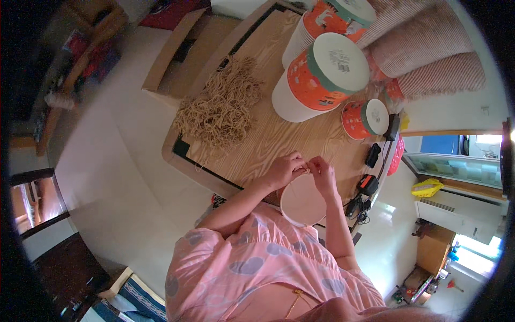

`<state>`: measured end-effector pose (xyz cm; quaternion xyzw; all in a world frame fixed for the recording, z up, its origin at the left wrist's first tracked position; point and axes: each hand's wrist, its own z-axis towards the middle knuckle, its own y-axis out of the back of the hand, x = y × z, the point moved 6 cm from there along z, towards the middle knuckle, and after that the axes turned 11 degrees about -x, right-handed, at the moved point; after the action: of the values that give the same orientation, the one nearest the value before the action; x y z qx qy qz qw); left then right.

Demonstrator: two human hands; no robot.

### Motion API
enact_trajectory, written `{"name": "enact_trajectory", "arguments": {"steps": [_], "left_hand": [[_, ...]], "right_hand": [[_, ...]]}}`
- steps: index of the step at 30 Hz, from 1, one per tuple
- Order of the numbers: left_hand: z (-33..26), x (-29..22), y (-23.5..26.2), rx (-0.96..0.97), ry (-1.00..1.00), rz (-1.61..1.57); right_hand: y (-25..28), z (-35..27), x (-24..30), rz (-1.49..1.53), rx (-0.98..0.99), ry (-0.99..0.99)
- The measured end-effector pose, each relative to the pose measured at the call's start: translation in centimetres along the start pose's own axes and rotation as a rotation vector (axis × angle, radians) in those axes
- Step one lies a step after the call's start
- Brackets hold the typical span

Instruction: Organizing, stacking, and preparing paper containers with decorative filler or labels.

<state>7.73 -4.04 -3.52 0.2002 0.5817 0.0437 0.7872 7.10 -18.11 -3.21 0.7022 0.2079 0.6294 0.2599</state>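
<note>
two hands meet at the far rim of a round pale paper bucket with a pinkish inside (303, 199), which sits at the near edge of the light wood-grain worktop (279, 134), right against the person's body. left to right: a loose tangled heap of tan cord loops (221, 107) lies on the worktop's left part, well apart from the hands, up and left of them. left hand (283, 169) next, its grip pinched shut, thumb and fingertips closed on something thin and tan at the bucket rim, looks like a cord piece but too small to be sure. right hand (323, 173) just beside it, grip also pinched closed at the same rim spot, fingertips nearly touching the left ones. what it holds, cannot tell for certain.

key relation: the bucket lies below both grips, toward the body, mouth up, both hands working on its far edge. the left hand is nearer the cord heap.

farther back on the right, stacked white and orange paper buckets lying on their sides (316, 80), a smaller orange and white cup (366, 119) near them. black chargers and cables (367, 185) at the worktop's right edge, just right of the right hand.
</note>
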Motion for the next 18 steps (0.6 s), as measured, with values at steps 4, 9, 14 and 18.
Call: {"name": "enact_trajectory", "arguments": {"steps": [4,9,14,18], "left_hand": [[-0.3,1.2,-0.6,0.011,0.172,-0.220],[-1.3,3.4,-2.7,0.021,0.383,-0.495],[0.4,0.8,-0.6,-0.121,-0.088,-0.154],[0.5,2.8,-2.0,-0.022,0.281,-0.448]], "right_hand": [[0.3,-0.3,0.4,-0.052,-0.015,0.017],[0.6,-0.5,1.3,-0.062,-0.017,0.018],[0.9,-0.4,0.6,0.001,0.031,-0.048],[1.3,-0.5,0.9,-0.002,-0.061,-0.082]]}}
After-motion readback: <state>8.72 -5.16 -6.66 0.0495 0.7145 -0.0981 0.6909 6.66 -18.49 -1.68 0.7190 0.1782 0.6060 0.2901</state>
